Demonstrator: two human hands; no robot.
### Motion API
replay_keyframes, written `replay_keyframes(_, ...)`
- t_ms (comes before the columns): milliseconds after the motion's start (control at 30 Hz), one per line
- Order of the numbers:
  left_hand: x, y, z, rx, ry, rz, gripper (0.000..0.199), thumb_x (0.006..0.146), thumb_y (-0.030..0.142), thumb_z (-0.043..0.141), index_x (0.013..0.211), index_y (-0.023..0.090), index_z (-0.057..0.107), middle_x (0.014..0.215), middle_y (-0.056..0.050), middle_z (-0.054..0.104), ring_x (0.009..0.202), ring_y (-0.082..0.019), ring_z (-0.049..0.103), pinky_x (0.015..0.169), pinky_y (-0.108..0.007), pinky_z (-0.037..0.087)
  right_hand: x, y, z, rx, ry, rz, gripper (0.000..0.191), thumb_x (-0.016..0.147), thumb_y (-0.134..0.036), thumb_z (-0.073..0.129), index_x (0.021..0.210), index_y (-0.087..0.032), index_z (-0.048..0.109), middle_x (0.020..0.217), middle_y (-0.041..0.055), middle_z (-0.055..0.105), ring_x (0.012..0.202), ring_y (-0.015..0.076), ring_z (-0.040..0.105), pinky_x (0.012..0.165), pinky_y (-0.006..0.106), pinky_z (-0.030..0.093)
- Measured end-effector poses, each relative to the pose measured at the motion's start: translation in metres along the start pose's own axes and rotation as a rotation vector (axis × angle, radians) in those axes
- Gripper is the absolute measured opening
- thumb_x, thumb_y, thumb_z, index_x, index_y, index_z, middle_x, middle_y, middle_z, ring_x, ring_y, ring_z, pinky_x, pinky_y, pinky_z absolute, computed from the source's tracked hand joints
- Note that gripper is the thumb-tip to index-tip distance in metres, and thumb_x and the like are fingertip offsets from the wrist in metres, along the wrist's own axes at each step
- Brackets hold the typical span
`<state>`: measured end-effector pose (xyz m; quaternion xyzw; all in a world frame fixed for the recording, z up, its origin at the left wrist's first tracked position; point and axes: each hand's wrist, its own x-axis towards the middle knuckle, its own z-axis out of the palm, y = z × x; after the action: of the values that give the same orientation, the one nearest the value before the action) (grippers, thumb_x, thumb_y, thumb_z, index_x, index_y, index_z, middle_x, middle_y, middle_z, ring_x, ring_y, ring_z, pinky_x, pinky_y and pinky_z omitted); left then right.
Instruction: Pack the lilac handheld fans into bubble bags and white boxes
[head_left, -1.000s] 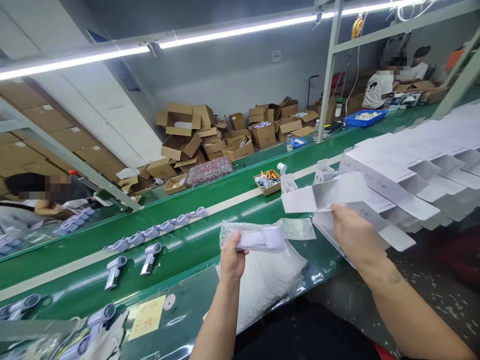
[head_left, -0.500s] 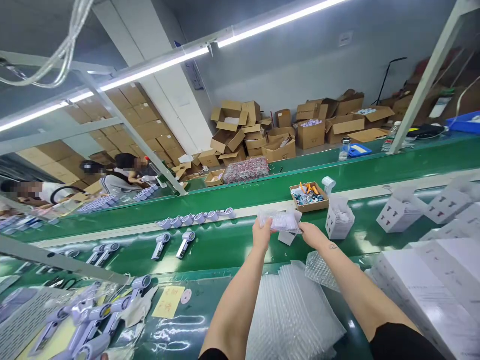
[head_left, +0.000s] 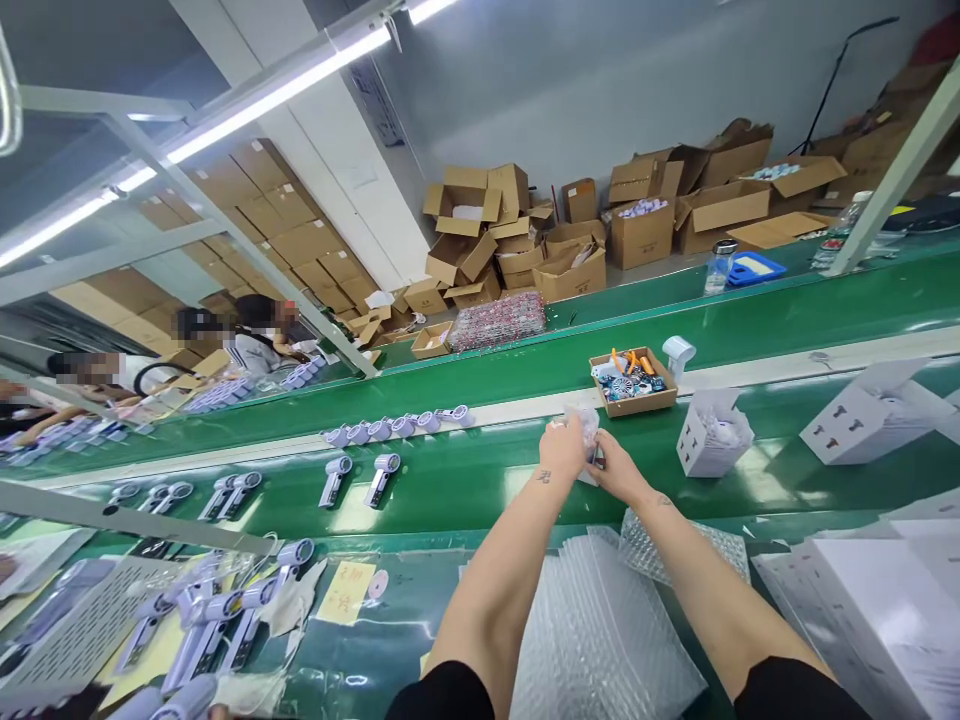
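Over the green conveyor belt, my left hand (head_left: 564, 447) is closed around a clear bubble-wrap bag (head_left: 585, 424) with something pale inside, mostly hidden by my fingers. My right hand (head_left: 618, 470) pinches the near right end of the same bag, where a small dark part shows at the fingertips. A piece of white card or box lies partly hidden just below both hands. Nearer to me, under my forearms, lies a stack of flat bubble-wrap bags (head_left: 592, 630), with a loose bubble-wrap piece (head_left: 705, 550) at its right.
Open white boxes (head_left: 712, 435) stand on the belt at right. A small carton (head_left: 637, 400) of blue and orange parts sits beyond my hands, beside a white handheld fan (head_left: 678, 352). More fans (head_left: 382, 480) lie to the left. White flat boxes (head_left: 877, 610) fill the right front. Co-workers sit far left.
The bag has turned from lying crosswise to pointing away from me, and my hands have come closer together around it. The view has shifted slightly.
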<state>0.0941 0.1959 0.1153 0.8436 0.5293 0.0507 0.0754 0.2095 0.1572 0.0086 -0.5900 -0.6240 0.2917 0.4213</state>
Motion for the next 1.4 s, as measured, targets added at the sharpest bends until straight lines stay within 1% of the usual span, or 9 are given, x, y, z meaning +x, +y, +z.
replay_keyframes(167, -0.024, -0.020, 0.032, 0.091, 0.024, 0.244, 0.035, 0.086, 0.035, 0.051, 0.118, 0.024, 0.051, 0.124, -0.011, 0.052, 0.127, -0.033, 0.031, 0.103, -0.055, 0.019, 0.004, -0.004, -0.010, 0.091, -0.028, 0.000, 0.050, 0.069, -0.011, 0.051, 0.117, -0.021, 0.047, 0.123, 0.0080, 0.052, 0.111, 0.0191, 0.051, 0.083, 0.031, 0.049)
replay_keyframes(300, -0.035, -0.031, 0.043, 0.105, -0.005, 0.201, 0.049, 0.082, 0.030, 0.057, 0.128, 0.024, 0.044, 0.133, -0.009, 0.046, 0.133, -0.036, 0.022, 0.106, -0.060, 0.004, 0.018, -0.006, -0.009, 0.085, -0.072, 0.007, 0.053, 0.067, -0.010, 0.053, 0.119, -0.021, 0.049, 0.131, 0.0083, 0.048, 0.119, 0.0207, 0.046, 0.085, 0.030, 0.048)
replay_keyframes(433, -0.055, -0.030, 0.032, -0.019, 0.101, 0.198, 0.037, 0.086, 0.032, 0.051, 0.121, 0.024, 0.051, 0.126, -0.009, 0.052, 0.132, -0.034, 0.023, 0.106, -0.057, 0.010, 0.008, 0.003, -0.019, -0.015, -0.021, 0.135, 0.063, 0.071, -0.014, 0.053, 0.131, -0.023, 0.035, 0.140, 0.0086, 0.036, 0.126, 0.0204, 0.039, 0.087, 0.031, 0.046)
replay_keyframes(567, -0.100, -0.034, 0.029, -0.229, 0.018, 0.146, 0.026, 0.084, 0.034, 0.053, 0.107, 0.025, 0.061, 0.112, -0.008, 0.059, 0.122, -0.029, 0.036, 0.102, -0.051, 0.024, -0.046, 0.022, -0.035, -0.225, 0.083, 0.425, 0.064, 0.073, -0.009, 0.047, 0.134, -0.018, 0.031, 0.136, 0.0171, 0.036, 0.124, 0.0264, 0.039, 0.094, 0.040, 0.040)
replay_keyframes(700, -0.153, -0.037, 0.039, -0.439, -0.183, 0.119, 0.024, 0.082, 0.036, 0.055, 0.098, 0.021, 0.066, 0.098, -0.007, 0.065, 0.106, -0.025, 0.050, 0.094, -0.043, 0.036, -0.104, 0.038, -0.029, -0.398, 0.058, 0.702, 0.046, 0.062, -0.010, 0.062, 0.108, -0.014, 0.058, 0.119, 0.0236, 0.047, 0.117, 0.0443, 0.037, 0.088, 0.062, 0.032)
replay_keyframes(867, -0.203, -0.033, 0.040, -0.635, -0.235, 0.093, 0.020, 0.080, 0.032, 0.057, 0.093, 0.020, 0.068, 0.097, -0.006, 0.068, 0.099, -0.022, 0.057, 0.094, -0.040, 0.038, -0.128, 0.038, -0.022, -0.434, 0.061, 0.710, 0.011, 0.067, -0.019, 0.064, 0.078, -0.018, 0.060, 0.112, 0.0168, 0.053, 0.117, 0.0372, 0.038, 0.092, 0.057, 0.027)
replay_keyframes(1100, -0.254, -0.020, 0.042, -0.916, -0.243, -0.037, 0.028, 0.076, 0.034, 0.061, 0.099, 0.018, 0.063, 0.102, -0.007, 0.065, 0.093, -0.019, 0.058, 0.083, -0.034, 0.045, -0.149, -0.015, -0.028, -0.166, 0.268, 0.618, 0.019, 0.076, -0.031, 0.056, 0.088, -0.018, 0.049, 0.078, 0.0085, 0.058, 0.086, 0.0275, 0.057, 0.082, 0.045, 0.039)
replay_keyframes(1233, -0.270, -0.005, 0.054, -1.220, -0.297, -0.192, 0.080, 0.054, 0.033, 0.080, 0.122, 0.015, 0.044, 0.120, -0.014, 0.052, 0.099, -0.021, 0.053, 0.077, -0.031, 0.045, -0.186, -0.065, 0.001, 0.092, 0.391, 0.544, 0.040, 0.080, -0.045, 0.048, 0.110, -0.022, 0.036, 0.079, -0.0001, 0.057, 0.073, 0.0182, 0.060, 0.068, 0.031, 0.047)
replay_keyframes(1400, -0.292, 0.002, 0.043, -1.701, -0.376, -0.250, 0.068, 0.060, 0.034, 0.076, 0.117, 0.014, 0.044, 0.105, -0.011, 0.057, 0.087, -0.017, 0.055, 0.068, -0.027, 0.045, -0.236, -0.106, 0.032, 0.656, 0.709, 0.520, 0.050, 0.069, -0.036, 0.063, 0.112, -0.023, 0.040, 0.078, -0.0039, 0.056, 0.064, 0.0120, 0.057, 0.059, 0.024, 0.047)
